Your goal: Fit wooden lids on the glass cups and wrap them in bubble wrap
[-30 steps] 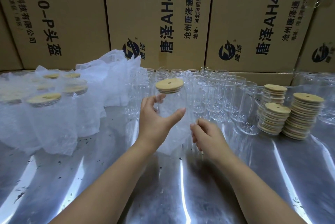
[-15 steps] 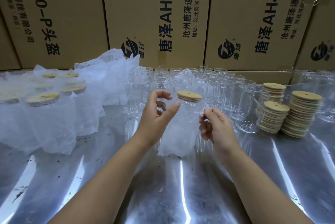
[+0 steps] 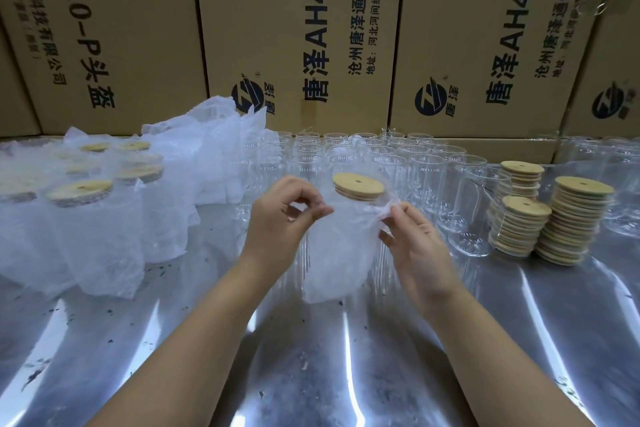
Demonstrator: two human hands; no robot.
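wrapping the lidded cup [image 3: 349, 215] now, is it?

yes. its wooden lid [image 3: 358, 184] is on, bubble wrap [image 3: 334, 260] sleeves its body, and it seems to stand on the tabletop [image 3: 346, 367]. the left hand [image 3: 277, 219] and right hand [image 3: 412, 239] each pinch the wrap's top edge, one on either side of the cup.

how much is done?

a cluster of wrapped cups [image 3: 79, 212] sits left of the cup. i'd judge most is left: rows of bare glass cups [image 3: 391, 163] behind it, lid stacks [image 3: 575, 219] to its right.
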